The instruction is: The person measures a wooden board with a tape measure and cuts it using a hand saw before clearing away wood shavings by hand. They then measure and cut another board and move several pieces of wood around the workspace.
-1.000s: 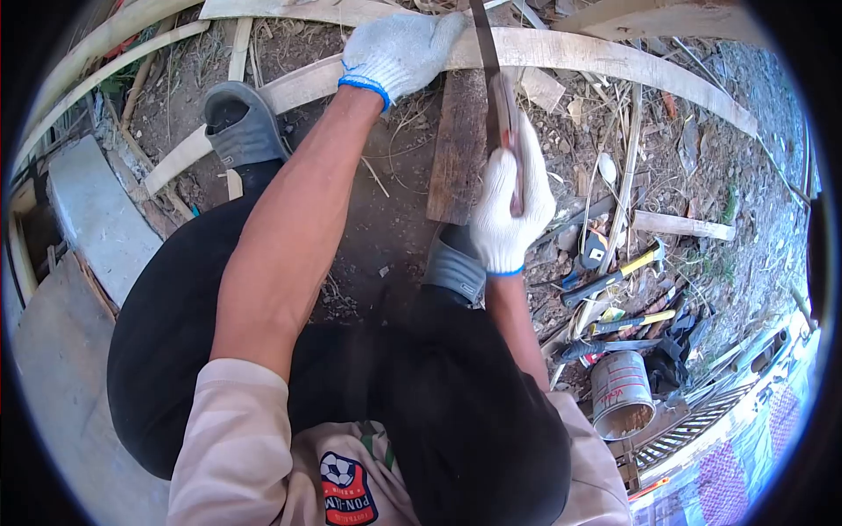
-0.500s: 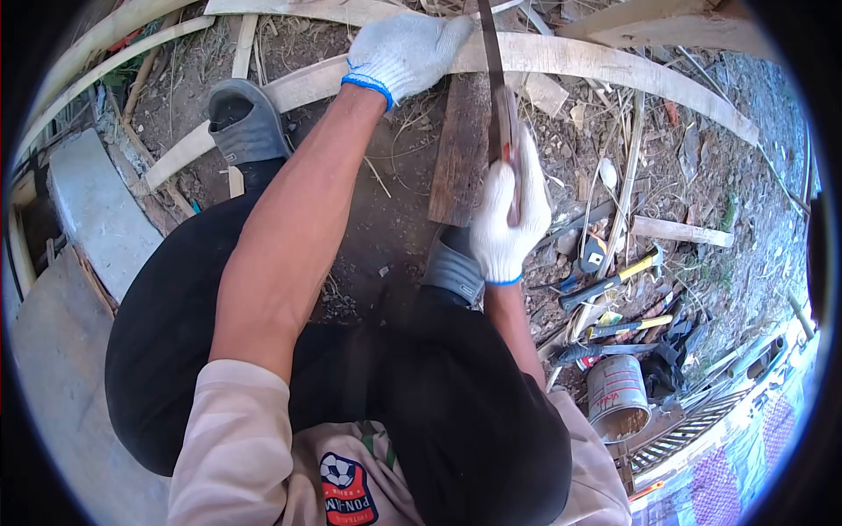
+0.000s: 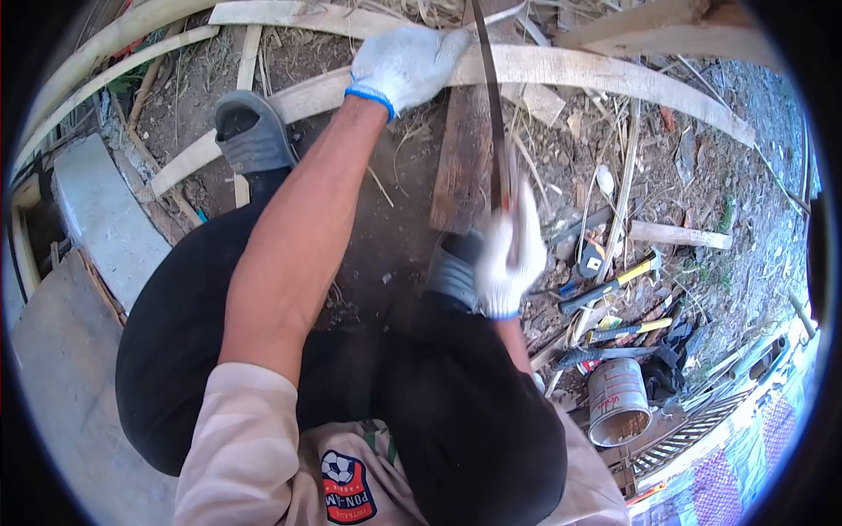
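Dirt (image 3: 395,219) lay beneath the curved board (image 3: 605,68), likely light, springy, best held edgewise. My left hand (image 3: 402,66) covered it, grip unclear; my right hand (image 3: 510,263) clasped the blade (image 3: 495,88) by its handle.

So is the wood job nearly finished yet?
Not quite, I think. Maybe done: a short pale piece lies on the ground, perhaps cut earlier. In hand: the left hand steadies the curved strip, and the right hand holds a long-bladed tool across it. Left: probably finishing the cut, because I can't see a gap in the strip.
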The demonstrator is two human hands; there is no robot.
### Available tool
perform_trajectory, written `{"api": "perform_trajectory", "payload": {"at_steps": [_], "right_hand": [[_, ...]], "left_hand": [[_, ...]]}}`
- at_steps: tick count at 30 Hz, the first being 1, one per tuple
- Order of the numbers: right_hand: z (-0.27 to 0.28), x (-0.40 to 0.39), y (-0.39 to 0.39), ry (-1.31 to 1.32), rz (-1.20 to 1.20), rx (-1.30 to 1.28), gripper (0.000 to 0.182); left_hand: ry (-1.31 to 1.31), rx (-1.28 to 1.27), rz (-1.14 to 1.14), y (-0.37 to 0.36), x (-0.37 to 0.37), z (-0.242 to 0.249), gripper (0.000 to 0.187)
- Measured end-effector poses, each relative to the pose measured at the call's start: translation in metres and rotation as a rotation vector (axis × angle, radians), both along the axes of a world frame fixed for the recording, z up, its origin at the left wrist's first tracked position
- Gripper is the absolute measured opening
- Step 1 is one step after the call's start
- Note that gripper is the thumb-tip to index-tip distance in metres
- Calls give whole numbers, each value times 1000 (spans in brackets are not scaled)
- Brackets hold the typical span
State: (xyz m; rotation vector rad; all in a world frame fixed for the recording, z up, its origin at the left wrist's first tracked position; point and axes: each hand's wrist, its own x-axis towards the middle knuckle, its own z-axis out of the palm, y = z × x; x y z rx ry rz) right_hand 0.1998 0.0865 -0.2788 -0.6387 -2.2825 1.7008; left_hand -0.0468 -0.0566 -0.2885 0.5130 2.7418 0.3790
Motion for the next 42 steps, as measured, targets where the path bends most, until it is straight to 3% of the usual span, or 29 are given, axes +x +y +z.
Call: {"api": "perform_trajectory", "payload": {"at_steps": [2,3,4,7,10,12,13,16,18,20,22,25,26,29,31,37,40,41,42], "right_hand": [[3,34,-5,138,-77,-193,45],[6,48,3,19,-9,19,45],[-4,51,3,20,-28,37,45],[-2,-9,-2,-22,-15,6,46],[3,-59,-7,135,11,65,45],[-4,-36,-3,133,15,128,46],[-2,-10,-3,-57,-13,-30,45],[5,34,-6,172,-63,-169,44],[-2,31,-5,23,-62,-23,44],[-3,-2,-1,-42,-10,29,44],[11,-62,-2,80,31,126,44],[4,-49,-2,150,32,174,44],[0,-16,2,-76,11,10,44],[-6,33,7,76,12,72,47],[7,45,10,-22,30,140,47],[9,-64,-7,113,-10,56,43],[8,-1,2,-79,19,67,43],[1,26,6,-20,37,181,43],[3,47,9,-1,48,122,44]], "left_hand": [[2,-2,-24,0,-3,4,63],[23,3,-43,0,-4,6,61],[35,9,-66,0,-1,5,60],[38,53,-4,-6,-6,-22,55],[10,54,17,-5,-5,-10,53],[-25,35,30,-2,-6,-1,52],[-6,30,28,0,-8,0,52],[55,-7,25,-1,-7,-8,53],[103,-37,-9,2,-1,-11,56],[115,-41,-36,4,-1,-10,50],[56,-41,10,4,1,-3,49],[101,-11,24,-2,-3,-22,49],[114,-17,10,-3,-6,-23,49],[138,-30,53,2,-1,-18,38],[131,-93,4,4,5,-10,34],[227,-61,-33,0,3,-13,29],[231,-51,-105,-3,3,-5,29],[231,-67,-104,-2,1,-8,28],[245,19,-35,-1,3,-8,27]]}}
